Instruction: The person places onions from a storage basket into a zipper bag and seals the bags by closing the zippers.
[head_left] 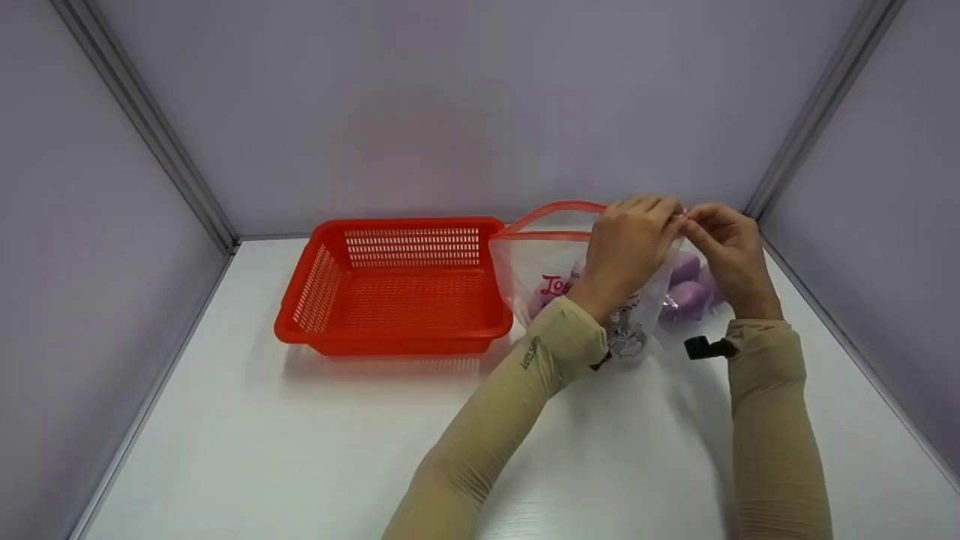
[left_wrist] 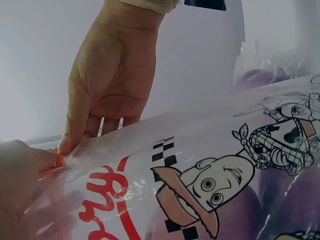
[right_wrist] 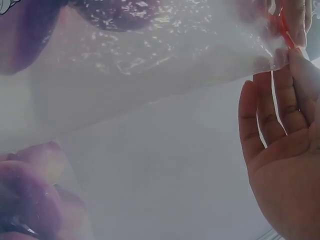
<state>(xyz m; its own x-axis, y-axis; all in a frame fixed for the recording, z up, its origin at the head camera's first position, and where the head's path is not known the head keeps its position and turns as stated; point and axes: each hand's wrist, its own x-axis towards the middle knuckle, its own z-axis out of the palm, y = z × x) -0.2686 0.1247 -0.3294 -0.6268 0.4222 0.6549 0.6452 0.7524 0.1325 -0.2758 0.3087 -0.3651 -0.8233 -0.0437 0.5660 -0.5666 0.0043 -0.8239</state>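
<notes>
A clear zip bag (head_left: 519,264) with a red zip strip, red lettering and cartoon figures stands upright; purple rounded items show through it. At the right end of its top edge, my left hand (head_left: 630,238) grips the zip strip. My right hand (head_left: 729,251) pinches the bag's top corner right beside the left fingertips. In the left wrist view, the right thumb and index finger meet at the red strip (left_wrist: 58,159). The right wrist view shows the other right fingers (right_wrist: 248,117) extended behind the bag. The left end of the zip gapes.
An empty-looking red plastic basket (head_left: 405,341) stands left of the bag, close against it. Behind the right hand lies another clear bag of purple rounded items (head_left: 688,296). Grey panels (head_left: 450,112) enclose the white table (head_left: 360,450) at the back and sides.
</notes>
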